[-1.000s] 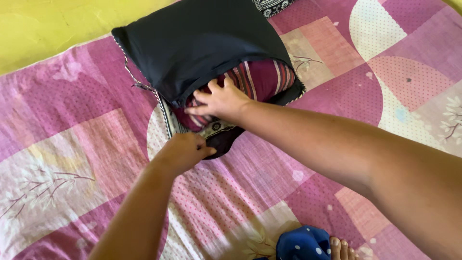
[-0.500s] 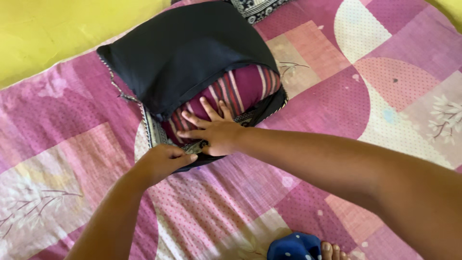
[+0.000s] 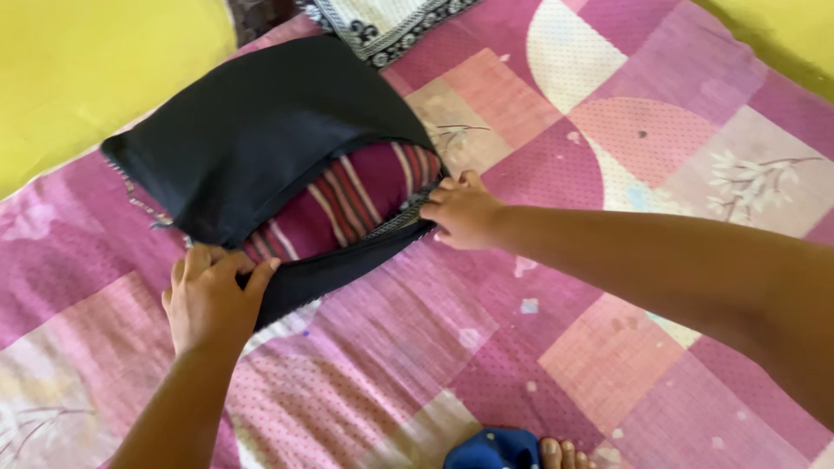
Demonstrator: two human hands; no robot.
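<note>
A maroon striped pillow lies partly inside a black pillow cover on a pink patchwork bedsheet. My left hand grips the cover's open edge at its lower left corner. At the right corner of the opening, my right hand pinches the cover's patterned hem. The pillow's striped end shows between both hands.
A black-and-white patterned cloth lies at the top edge. Yellow floor borders the sheet at upper left and upper right. A blue dotted garment and toes show at the bottom edge.
My right hand left the pillow's face and went to the right corner of the opening. My left hand shifted left along the cover's edge. The pillow sits deeper in the cover.
</note>
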